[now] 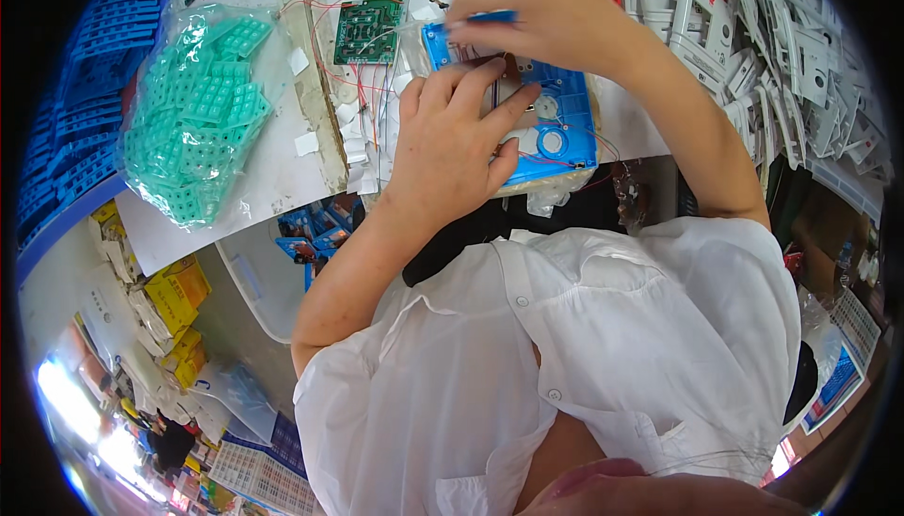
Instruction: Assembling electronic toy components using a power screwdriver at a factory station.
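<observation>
A blue plastic casing (582,106) lies open on the bench in front of me, with wires, a round white part (546,107) and a blue-ringed hole inside. My left hand (459,130) rests over its left half, fingers spread and pressing down. Above the far edge of the casing, my right hand (527,3) is closed around a slim blue tool (494,18); its working end is hidden and the hand is slightly blurred. Beside the casing, a green circuit board (370,32) lies with red and white wires attached.
A clear bag of turquoise keypads (202,106) lies at left, near stacked blue plastic parts (99,55). White plastic panels (702,22) pile up at right. Small white pads (306,144) are scattered about the bench. Below the bench edge stands a clear bin (250,285).
</observation>
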Tool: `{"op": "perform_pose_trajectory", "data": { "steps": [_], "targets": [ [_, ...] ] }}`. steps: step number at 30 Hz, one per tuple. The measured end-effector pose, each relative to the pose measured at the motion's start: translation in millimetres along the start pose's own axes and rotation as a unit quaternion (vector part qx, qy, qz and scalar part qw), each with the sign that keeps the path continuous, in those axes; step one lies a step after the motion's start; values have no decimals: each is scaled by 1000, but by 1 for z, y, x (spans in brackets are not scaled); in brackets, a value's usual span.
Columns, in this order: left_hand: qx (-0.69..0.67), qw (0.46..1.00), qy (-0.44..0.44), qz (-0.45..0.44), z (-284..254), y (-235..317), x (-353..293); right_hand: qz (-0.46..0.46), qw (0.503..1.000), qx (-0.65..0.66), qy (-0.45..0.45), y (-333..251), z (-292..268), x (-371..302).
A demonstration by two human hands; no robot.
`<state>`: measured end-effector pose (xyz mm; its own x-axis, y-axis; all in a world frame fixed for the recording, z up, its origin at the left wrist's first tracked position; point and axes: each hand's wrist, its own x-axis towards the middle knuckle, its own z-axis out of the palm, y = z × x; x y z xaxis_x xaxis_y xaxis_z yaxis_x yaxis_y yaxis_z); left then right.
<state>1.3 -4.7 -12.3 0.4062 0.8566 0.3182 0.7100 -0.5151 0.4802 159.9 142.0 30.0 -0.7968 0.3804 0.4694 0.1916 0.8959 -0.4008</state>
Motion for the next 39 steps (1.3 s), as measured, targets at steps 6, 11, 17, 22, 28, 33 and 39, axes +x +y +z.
{"op": "perform_pose_trajectory", "data": {
  "steps": [6,11,17,22,28,33,39],
  "targets": [
    [4,1000,20,11,3,-2,-1,62,977,-205,25,-4,-3,-48],
    [6,1000,28,4,1,-3,-3,112,961,-236,-90,-18,1,-60],
    [-6,998,18,-53,1,-20,23,114,976,-124,-135,-24,-6,-60],
    [13,999,44,6,8,-23,48,138,986,-42,-82,-20,-18,-76],
    [8,999,35,-10,16,-21,50,168,985,13,-24,-16,-17,-83],
    [7,999,21,-25,16,-19,54,138,986,-87,-41,-18,-23,-75],
    [-19,998,14,-62,14,-16,56,115,971,-196,-68,-23,-30,-69]
  ]
}}
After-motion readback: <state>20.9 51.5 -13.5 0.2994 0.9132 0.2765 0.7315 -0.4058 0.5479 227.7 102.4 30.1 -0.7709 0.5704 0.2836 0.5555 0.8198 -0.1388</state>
